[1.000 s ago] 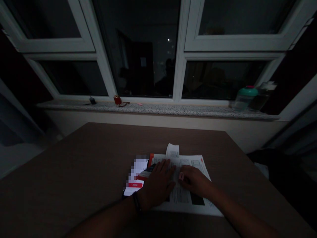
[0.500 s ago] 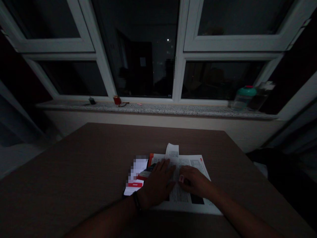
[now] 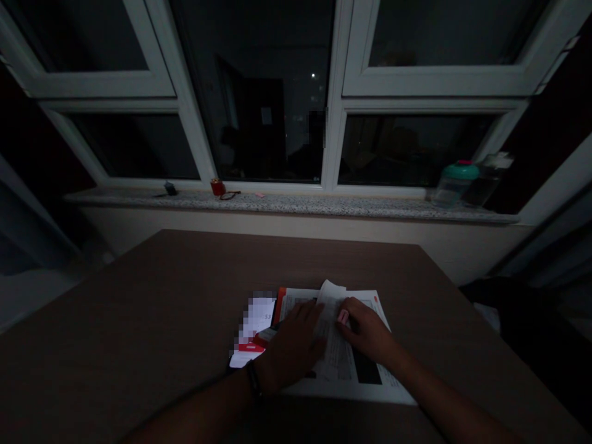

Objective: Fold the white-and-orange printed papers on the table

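- The left hand is lying palm down over the printed pages, its fingers pointing away from the person; its grip is standing wide and flat.
- The right hand is curling over the right part of the pages, just beside the left hand; its grip is pinching a small pink block between thumb and fingers.
- The pink block is showing at the fingertips, on the side facing the left hand; dim light is hiding exactly what it is.
- A paper strip is lying over the pages between the two hands, its far end curling up; the left fingertips are meeting its left edge, but how firmly they are pressing I cannot tell.
- The printed pages are resting on the brown counter, showing print, a dark rectangle at lower right and orange edging at the upper left.
- A lit phone is lying just left of the pages, a red band glowing on its partly pixelated screen.
- A dark wristband is circling the left wrist.
- Beyond the counter, a speckled windowsill is carrying a small dark bottle, a red jar and, at its right end, a teal-lidded bottle beside another bottle.
- White window frames are rising behind, their dark panes showing faint reflections.
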A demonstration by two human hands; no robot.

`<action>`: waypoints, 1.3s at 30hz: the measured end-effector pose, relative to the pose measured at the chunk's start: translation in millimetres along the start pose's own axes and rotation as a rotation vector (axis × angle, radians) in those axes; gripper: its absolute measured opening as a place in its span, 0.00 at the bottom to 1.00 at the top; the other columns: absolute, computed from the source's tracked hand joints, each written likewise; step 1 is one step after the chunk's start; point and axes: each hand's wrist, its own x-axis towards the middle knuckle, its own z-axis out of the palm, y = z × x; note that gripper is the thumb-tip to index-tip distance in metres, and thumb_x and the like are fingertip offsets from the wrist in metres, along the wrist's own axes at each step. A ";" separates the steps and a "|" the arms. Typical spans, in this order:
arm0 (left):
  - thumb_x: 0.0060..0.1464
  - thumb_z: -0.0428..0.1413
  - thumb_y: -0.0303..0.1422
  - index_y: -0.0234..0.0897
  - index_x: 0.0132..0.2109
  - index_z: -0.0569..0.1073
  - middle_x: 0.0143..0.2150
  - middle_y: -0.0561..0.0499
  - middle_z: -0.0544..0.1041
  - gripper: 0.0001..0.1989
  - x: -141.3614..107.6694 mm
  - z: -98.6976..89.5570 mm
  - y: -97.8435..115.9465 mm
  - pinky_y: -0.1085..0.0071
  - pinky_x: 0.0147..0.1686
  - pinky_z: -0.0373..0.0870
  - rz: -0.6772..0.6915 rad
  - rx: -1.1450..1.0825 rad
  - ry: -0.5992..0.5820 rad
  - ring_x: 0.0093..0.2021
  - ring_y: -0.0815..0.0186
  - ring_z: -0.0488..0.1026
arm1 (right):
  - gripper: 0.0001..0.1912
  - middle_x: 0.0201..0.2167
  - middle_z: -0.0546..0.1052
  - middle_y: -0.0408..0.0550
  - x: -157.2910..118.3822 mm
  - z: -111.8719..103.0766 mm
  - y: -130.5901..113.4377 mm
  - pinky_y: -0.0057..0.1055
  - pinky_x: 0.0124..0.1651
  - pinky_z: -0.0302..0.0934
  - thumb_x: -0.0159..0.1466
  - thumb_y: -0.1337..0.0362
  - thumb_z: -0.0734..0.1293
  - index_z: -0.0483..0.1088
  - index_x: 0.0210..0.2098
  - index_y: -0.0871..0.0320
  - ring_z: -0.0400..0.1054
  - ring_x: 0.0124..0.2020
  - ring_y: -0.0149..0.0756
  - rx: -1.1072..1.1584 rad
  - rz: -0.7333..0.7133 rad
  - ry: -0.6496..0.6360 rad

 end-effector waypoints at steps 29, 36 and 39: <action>0.66 0.52 0.39 0.40 0.72 0.38 0.71 0.40 0.51 0.38 0.8 -25.3 8.2 0.54 0.64 0.56 0.104 -0.195 -0.117 0.69 0.53 0.53 | 0.06 0.41 0.79 0.49 -5.1 -2.6 3.2 0.39 0.49 0.64 0.66 0.64 0.63 0.71 0.41 0.54 0.72 0.44 0.43 -0.001 -0.047 0.152; 0.69 0.46 0.43 0.40 0.72 0.38 0.71 0.41 0.53 0.33 -1.7 -19.8 -3.7 0.55 0.65 0.55 0.057 -0.205 -0.080 0.69 0.56 0.54 | 0.06 0.37 0.79 0.47 -5.3 -5.4 -0.8 0.35 0.45 0.64 0.66 0.62 0.62 0.71 0.38 0.54 0.74 0.41 0.41 -0.006 0.062 0.051; 0.70 0.44 0.43 0.40 0.72 0.42 0.69 0.41 0.59 0.31 -2.0 -18.7 -5.7 0.56 0.63 0.59 0.032 -0.193 -0.065 0.66 0.57 0.59 | 0.07 0.34 0.78 0.46 -6.1 -6.2 -0.6 0.33 0.43 0.63 0.66 0.62 0.62 0.69 0.34 0.54 0.73 0.38 0.40 -0.037 0.068 0.075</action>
